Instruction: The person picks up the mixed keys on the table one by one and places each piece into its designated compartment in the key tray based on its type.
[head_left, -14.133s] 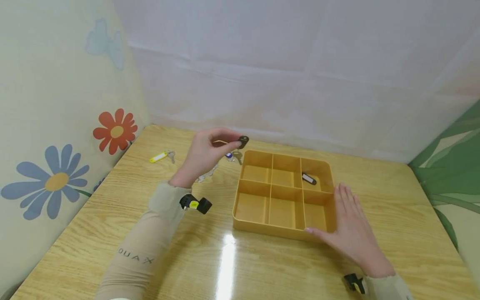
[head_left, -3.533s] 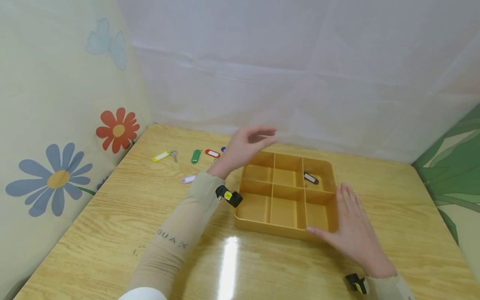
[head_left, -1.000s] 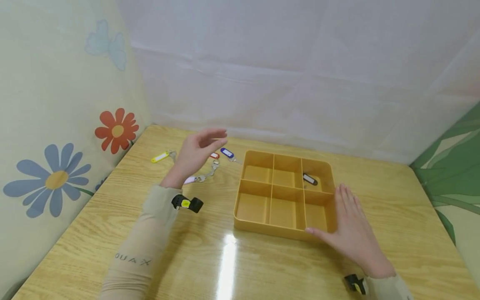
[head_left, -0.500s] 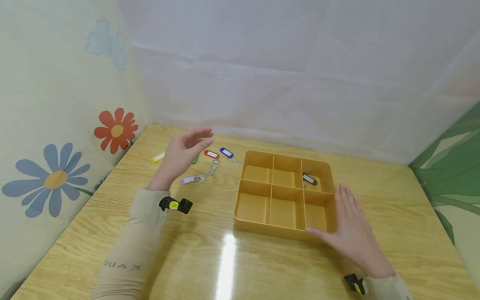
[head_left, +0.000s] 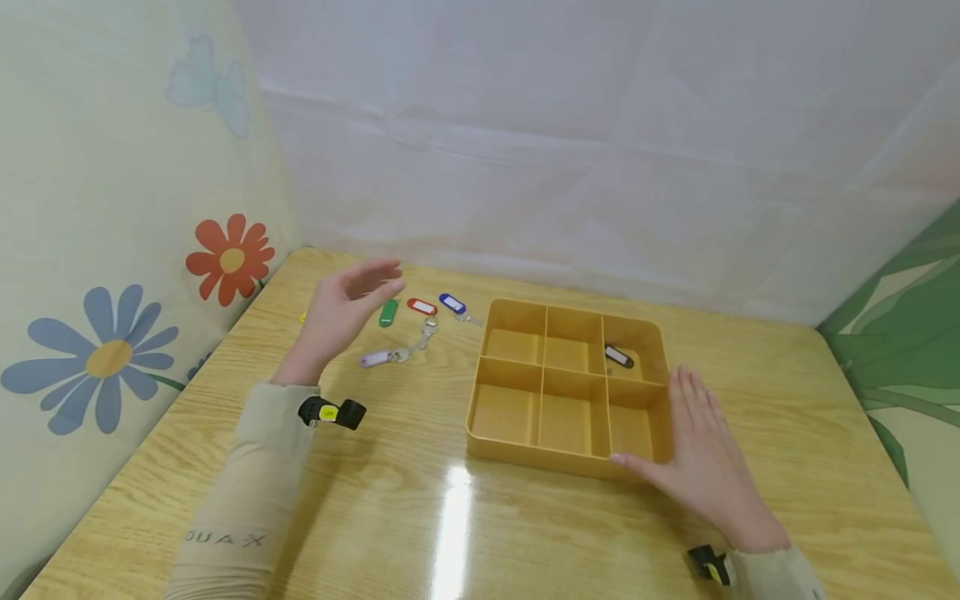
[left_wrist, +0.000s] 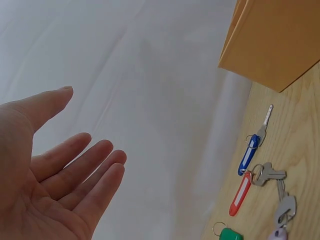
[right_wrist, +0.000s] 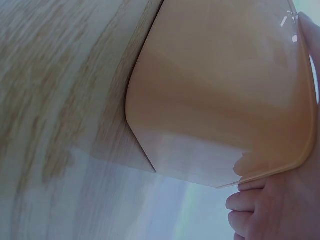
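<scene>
My left hand [head_left: 337, 310] hovers over the table's left part, fingers loosely bent, nothing in its grasp; the left wrist view shows its bare palm [left_wrist: 45, 200]. Just right of it lie a green key tag [head_left: 388, 313], a red key tag [head_left: 422, 307], a blue key tag [head_left: 452, 303] and a lilac key tag [head_left: 376, 358], with keys [head_left: 427, 331] among them. A yellow key tag [head_left: 303, 317] is mostly hidden behind the hand. My right hand [head_left: 708, 462] rests straight-fingered against the right front corner of an orange six-compartment box [head_left: 540, 457]. Its back right compartment contains a black key tag [head_left: 618, 357].
The wooden table [head_left: 390, 508] meets a white cloth backdrop [head_left: 525, 167] at the back. Painted panels with flowers [head_left: 112, 358] and leaves [head_left: 900, 358] stand at the sides. Each wrist wears a strapped black camera [head_left: 348, 414].
Fourteen seconds ago my left hand pinched a black key tag; now it holds nothing. Over the last second it has drifted left, uncovering the green tag and covering the yellow one. My right hand stays put.
</scene>
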